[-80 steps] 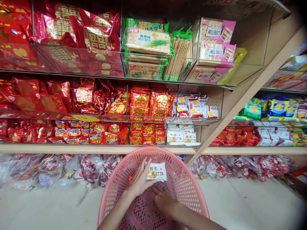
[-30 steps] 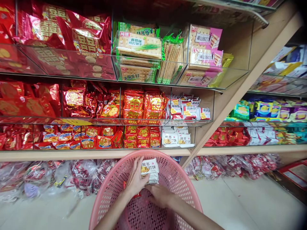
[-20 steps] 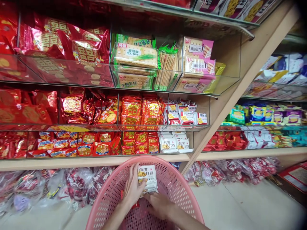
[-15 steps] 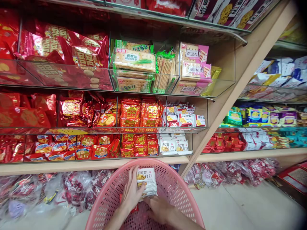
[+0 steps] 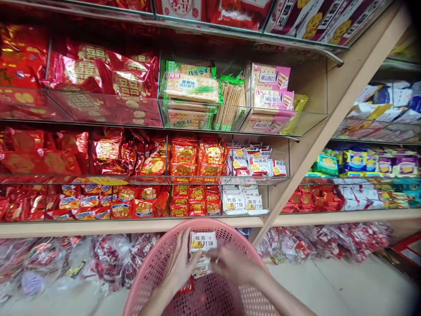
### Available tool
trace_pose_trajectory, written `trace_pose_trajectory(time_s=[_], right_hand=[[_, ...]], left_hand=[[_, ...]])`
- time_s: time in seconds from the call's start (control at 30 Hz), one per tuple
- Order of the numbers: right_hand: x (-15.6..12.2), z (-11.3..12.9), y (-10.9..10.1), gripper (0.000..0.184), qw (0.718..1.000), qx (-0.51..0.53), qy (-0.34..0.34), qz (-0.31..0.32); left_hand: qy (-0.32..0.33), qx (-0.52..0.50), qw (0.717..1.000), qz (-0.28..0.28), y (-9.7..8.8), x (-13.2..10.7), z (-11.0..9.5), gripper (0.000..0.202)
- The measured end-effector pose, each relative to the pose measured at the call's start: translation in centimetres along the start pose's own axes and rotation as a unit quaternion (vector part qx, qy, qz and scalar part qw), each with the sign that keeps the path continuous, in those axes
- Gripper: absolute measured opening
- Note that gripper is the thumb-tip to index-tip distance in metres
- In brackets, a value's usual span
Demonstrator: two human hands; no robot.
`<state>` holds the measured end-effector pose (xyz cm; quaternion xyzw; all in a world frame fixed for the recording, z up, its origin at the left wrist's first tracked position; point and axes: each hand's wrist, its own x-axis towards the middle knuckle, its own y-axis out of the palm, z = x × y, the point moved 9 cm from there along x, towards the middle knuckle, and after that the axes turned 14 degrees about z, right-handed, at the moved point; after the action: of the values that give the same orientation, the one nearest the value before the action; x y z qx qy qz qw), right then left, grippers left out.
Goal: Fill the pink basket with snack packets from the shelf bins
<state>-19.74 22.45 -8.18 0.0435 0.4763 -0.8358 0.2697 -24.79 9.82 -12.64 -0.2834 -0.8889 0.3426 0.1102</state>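
A pink perforated plastic basket (image 5: 154, 272) fills the bottom centre of the view. Over it my left hand (image 5: 180, 267) and my right hand (image 5: 232, 262) both grip a small stack of white biscuit packets (image 5: 203, 242) with yellow print. The left hand holds the stack's left side, the right hand its right side. Something red (image 5: 187, 287) lies in the basket under the left wrist. The same white packets (image 5: 245, 202) sit in the lowest glass shelf bin just above the basket.
Glass shelf bins hold red foil snack packs (image 5: 194, 158), cracker packs (image 5: 192, 90) and pink-labelled cracker packs (image 5: 271, 87). A slanted wooden post (image 5: 315, 140) divides this shelf from another to the right. Clear bags of red sweets (image 5: 108, 259) lie on the tiled floor (image 5: 329, 281).
The packets have risen slightly in the basket. My right hand has come up from under the stack to grip its right side. The camera has tilted upward.
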Motion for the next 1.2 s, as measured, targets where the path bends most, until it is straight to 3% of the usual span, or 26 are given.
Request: trace_pose_trajectory(time_s=[0.07, 0.13, 0.2, 0.27, 0.53, 0.8, 1.2], right_hand=[[0.4, -0.1, -5.2, 0.028, 0.99, 0.06, -0.016, -0.127], [1.0, -0.9, -9.5, 0.031, 0.963, 0.104, -0.006, -0.25], [2.2, -1.9, -12.1, 0.03, 0.937, 0.122, 0.016, -0.326], [3.7, -2.6, -13.4, 0.029, 0.925, 0.126, 0.029, -0.358], [7.0, -3.8, -14.5, 0.031, 0.906, 0.136, 0.045, -0.398], [7.9, -4.5, -14.6, 0.027, 0.893, 0.193, 0.03, -0.406], [4.8, -6.6, -13.2, 0.023, 0.792, 0.374, -0.011, -0.482]], left_hand=[[-0.005, -0.005, 1.0, -0.005, -0.7, -0.5, 0.2, 0.065], [-0.007, -0.018, 1.0, -0.015, -1.3, -1.1, 0.5, 0.064], [-0.011, -0.029, 0.999, -0.025, -1.8, -1.8, 0.8, 0.063], [-0.022, -0.036, 0.999, -0.032, -1.9, -2.6, 1.2, 0.062], [-0.063, -0.046, 0.995, -0.067, -1.5, -6.0, 3.9, 0.058], [-0.06, -0.041, 0.996, -0.042, -0.1, -6.0, 4.3, 0.056], [-0.057, -0.058, 0.997, -0.015, 1.4, -6.0, 4.7, 0.052]])
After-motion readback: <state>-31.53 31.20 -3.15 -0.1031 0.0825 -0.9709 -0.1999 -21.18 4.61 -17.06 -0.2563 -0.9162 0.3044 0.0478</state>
